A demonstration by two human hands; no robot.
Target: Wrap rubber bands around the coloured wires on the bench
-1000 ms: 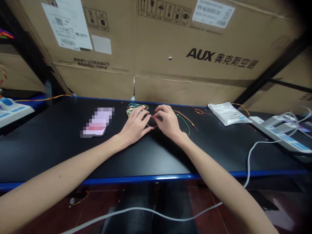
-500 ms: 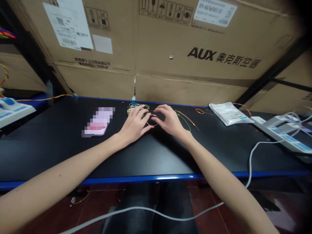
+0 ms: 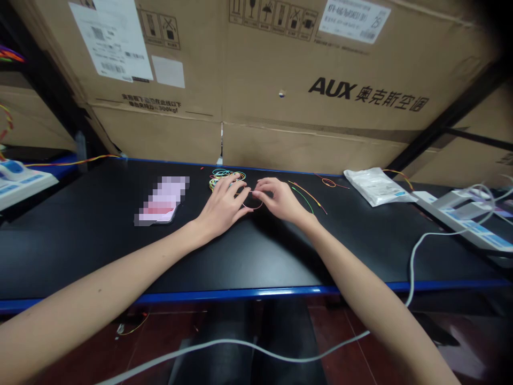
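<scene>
A thin pink cord [image 3: 257,208] forms a loop on the black tabletop between my two hands. My right hand [image 3: 278,197] has its thumb and index finger pinched together at the loop's upper edge, where a small section of the cord shows. My left hand [image 3: 222,204] lies low over the table with its fingers spread. Its index fingertip and thumb are beside the loop's left side; whether they press on it is hard to see. Behind the left fingers, partly covered, is a coil of thin multicoloured cords [image 3: 220,173].
A phone [image 3: 166,199] with a blurred screen lies left. Right of my hands are a green cord [image 3: 305,199], an orange cord [image 3: 308,195] and a white plastic packet [image 3: 374,187]. Power strips [image 3: 473,219] stand at both sides. A large cardboard box [image 3: 256,69] walls the back.
My right thumb and index finger have closed together on the pink cord, and the right hand has lowered slightly. The left hand has stayed almost in place. The loop sits slightly further right.
</scene>
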